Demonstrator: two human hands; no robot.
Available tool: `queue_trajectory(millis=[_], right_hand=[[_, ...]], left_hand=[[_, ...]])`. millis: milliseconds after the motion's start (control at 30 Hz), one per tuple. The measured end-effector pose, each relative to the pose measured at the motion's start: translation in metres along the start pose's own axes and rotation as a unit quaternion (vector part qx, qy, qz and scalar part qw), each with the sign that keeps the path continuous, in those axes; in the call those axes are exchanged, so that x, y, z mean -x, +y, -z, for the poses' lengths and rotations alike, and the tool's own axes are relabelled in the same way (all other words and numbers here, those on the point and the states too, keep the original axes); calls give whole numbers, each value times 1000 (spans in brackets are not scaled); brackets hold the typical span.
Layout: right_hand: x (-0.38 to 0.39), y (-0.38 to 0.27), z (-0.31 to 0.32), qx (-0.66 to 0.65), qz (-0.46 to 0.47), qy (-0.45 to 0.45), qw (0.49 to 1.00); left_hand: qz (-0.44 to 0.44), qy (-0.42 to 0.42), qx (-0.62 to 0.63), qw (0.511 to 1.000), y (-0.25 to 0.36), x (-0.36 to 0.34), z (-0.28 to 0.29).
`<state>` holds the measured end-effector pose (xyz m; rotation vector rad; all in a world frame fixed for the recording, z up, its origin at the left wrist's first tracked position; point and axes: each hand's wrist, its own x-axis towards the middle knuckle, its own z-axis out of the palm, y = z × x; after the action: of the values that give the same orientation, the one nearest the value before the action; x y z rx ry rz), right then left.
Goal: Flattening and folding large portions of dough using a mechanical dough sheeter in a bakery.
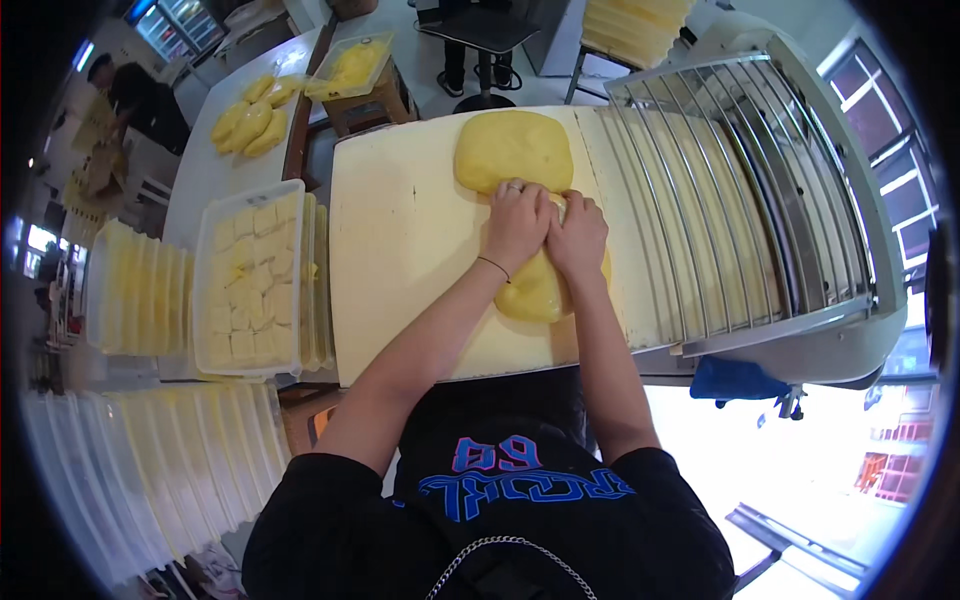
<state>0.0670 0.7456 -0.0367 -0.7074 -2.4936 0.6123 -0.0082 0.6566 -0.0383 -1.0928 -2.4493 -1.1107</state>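
Note:
Both of my hands press side by side on a soft yellow dough piece [535, 295] on the pale work board [390, 230] of a machine. My left hand [517, 220] wears a ring and has its curled fingers on the dough's far end. My right hand [577, 232] grips the same piece just beside it, fingers bent. Just beyond my fingertips lies another rounded slab of yellow dough [512, 145]. A metal wire guard [730, 190] stands over the belt to the right.
A tub of pale cut blocks [250, 290] sits left, among stacked trays [140, 285]. Behind are dough pieces on a side table [255, 120], a tub on a stool [355, 65] and a black seat [480, 30] near someone's legs. Another person [140, 105] works at the back left.

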Motion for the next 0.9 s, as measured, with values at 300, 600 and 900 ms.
queue_trajectory(millis=[300, 600, 900], right_hand=[[-4, 8, 1, 33, 10, -51, 998], [26, 16, 38, -73, 151, -4, 986], [6, 14, 17, 44, 152, 22, 987]], left_hand=[[31, 21, -38, 999, -4, 9, -5], [14, 20, 9, 1000, 32, 39, 29], [141, 44, 8, 989, 5, 35, 19]])
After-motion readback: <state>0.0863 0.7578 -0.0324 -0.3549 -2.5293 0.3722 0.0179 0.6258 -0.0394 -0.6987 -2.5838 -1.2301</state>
